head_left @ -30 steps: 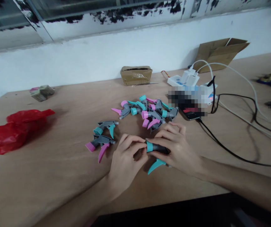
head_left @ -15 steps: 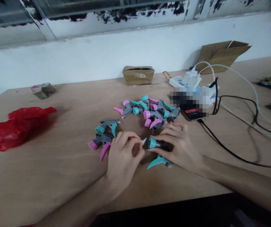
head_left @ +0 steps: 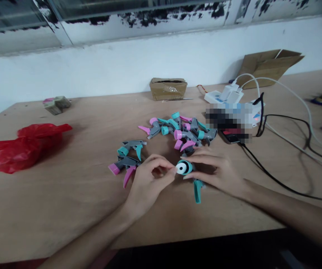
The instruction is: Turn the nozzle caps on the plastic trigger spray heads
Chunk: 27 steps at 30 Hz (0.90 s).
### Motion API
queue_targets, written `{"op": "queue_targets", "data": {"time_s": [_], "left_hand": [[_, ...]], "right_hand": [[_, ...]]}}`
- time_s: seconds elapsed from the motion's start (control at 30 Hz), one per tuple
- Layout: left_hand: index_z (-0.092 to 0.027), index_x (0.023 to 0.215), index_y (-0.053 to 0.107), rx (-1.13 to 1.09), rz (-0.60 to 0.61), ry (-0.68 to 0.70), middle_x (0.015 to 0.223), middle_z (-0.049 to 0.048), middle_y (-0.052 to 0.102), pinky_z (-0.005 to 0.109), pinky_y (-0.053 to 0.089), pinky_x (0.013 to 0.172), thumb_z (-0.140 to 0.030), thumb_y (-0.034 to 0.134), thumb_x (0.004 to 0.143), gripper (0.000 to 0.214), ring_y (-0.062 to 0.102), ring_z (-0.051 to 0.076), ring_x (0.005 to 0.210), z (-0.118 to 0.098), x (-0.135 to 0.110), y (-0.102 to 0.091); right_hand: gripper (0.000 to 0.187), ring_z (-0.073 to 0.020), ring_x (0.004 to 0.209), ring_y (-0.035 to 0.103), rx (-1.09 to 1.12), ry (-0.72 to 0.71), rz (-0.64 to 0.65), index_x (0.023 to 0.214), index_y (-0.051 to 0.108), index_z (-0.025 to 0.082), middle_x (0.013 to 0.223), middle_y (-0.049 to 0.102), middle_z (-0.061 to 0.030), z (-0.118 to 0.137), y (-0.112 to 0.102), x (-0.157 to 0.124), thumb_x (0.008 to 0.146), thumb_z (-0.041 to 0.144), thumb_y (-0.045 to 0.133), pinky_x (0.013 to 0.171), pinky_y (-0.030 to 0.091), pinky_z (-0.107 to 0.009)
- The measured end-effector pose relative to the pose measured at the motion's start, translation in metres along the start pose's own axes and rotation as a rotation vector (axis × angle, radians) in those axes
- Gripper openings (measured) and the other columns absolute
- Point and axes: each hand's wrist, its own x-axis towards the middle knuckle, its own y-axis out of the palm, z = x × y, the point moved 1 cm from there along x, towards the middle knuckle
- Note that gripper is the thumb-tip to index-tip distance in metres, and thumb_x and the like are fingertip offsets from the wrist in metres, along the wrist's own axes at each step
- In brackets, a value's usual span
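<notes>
My right hand [head_left: 224, 173] is wrapped round a grey trigger spray head with a teal collar and teal trigger [head_left: 197, 191]. The collar's mouth faces left and toward me, and the fingers hide most of the grey body. Between thumb and forefinger, my left hand [head_left: 148, 181] pinches the edge of a small white disc with a dark centre hole [head_left: 180, 169], which is at the collar's mouth. Just left of this hand lie two more spray heads, one with a teal trigger [head_left: 138, 152] and one with a pink trigger [head_left: 129, 176].
Behind my hands is a pile of pink and teal spray heads [head_left: 187, 135]. A red plastic bag [head_left: 26, 149] lies at the left. Cardboard boxes [head_left: 168, 91] stand by the wall. At the right are a phone [head_left: 230, 138], a power strip [head_left: 214, 97] and trailing cables.
The white disc has come from beside the collar to its mouth, its round face now showing. The held spray head has turned, its trigger now pointing down toward me. The view has shifted slightly.
</notes>
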Motion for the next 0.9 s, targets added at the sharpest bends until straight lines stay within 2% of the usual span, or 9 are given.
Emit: {"op": "queue_targets", "data": {"time_s": [0.2, 0.4, 0.5, 0.63, 0.9], "left_hand": [[-0.018, 0.068, 0.059, 0.077, -0.035, 0.072, 0.076, -0.0008, 0.058, 0.028, 0.044, 0.072, -0.017, 0.059, 0.078, 0.010, 0.055, 0.013, 0.075, -0.003, -0.001, 0.004], [-0.019, 0.074, 0.058, 0.174, -0.141, 0.162, 0.084, 0.0001, 0.054, 0.029, 0.046, 0.073, -0.013, 0.062, 0.074, 0.007, 0.055, 0.013, 0.079, -0.008, -0.005, 0.005], [-0.020, 0.075, 0.063, 0.225, -0.147, 0.194, 0.087, 0.0003, 0.052, 0.028, 0.045, 0.076, -0.009, 0.062, 0.073, 0.012, 0.055, 0.013, 0.081, -0.011, -0.006, 0.005], [-0.022, 0.080, 0.066, 0.251, -0.134, 0.199, 0.087, 0.0011, 0.051, 0.028, 0.045, 0.074, -0.011, 0.061, 0.074, 0.014, 0.054, 0.013, 0.080, -0.010, -0.005, 0.005], [-0.022, 0.080, 0.065, 0.256, -0.093, 0.229, 0.083, 0.0002, 0.052, 0.027, 0.047, 0.071, -0.010, 0.061, 0.072, 0.015, 0.055, 0.013, 0.077, -0.007, -0.002, 0.005]], "right_hand": [[0.041, -0.0166, 0.084, 0.057, 0.028, -0.032, 0.042, 0.111, 0.060, 0.024, 0.085, 0.067, -0.0021, 0.001, 0.002, -0.001, 0.071, 0.028, 0.069, 0.077, 0.046, -0.037], [0.039, -0.0160, 0.084, 0.057, 0.028, -0.041, 0.034, 0.110, 0.060, 0.025, 0.085, 0.067, -0.0015, 0.001, 0.002, -0.002, 0.072, 0.028, 0.068, 0.077, 0.046, -0.037], [0.039, -0.0160, 0.083, 0.057, 0.019, -0.040, 0.031, 0.110, 0.061, 0.025, 0.084, 0.067, -0.0018, 0.001, 0.002, -0.002, 0.072, 0.028, 0.069, 0.078, 0.045, -0.037], [0.039, -0.0158, 0.082, 0.056, 0.004, -0.035, 0.033, 0.109, 0.061, 0.024, 0.082, 0.067, -0.0014, 0.001, 0.002, -0.001, 0.071, 0.028, 0.070, 0.078, 0.044, -0.037], [0.036, -0.0159, 0.083, 0.057, -0.028, -0.046, 0.035, 0.109, 0.061, 0.026, 0.083, 0.067, -0.0004, 0.001, 0.002, -0.002, 0.074, 0.030, 0.067, 0.077, 0.041, -0.036]]}}
